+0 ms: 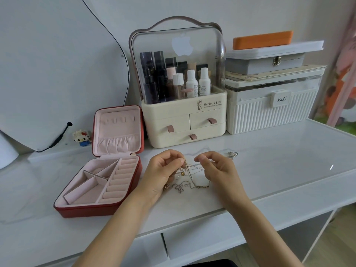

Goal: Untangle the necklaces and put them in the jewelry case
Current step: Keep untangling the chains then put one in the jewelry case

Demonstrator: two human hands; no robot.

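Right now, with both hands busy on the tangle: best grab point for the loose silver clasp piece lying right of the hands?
Probably pinch the small silver clasp piece at its ring end, coming straight down from above. It lies flat on the white glossy tabletop, clear of the right hand, so a side approach would likely just slide it. Its thin chain seems to trail back toward the tangled necklaces; lift gently.

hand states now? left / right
Left hand: pinching the tangled necklaces.
Right hand: pinching a chain of the same tangle.
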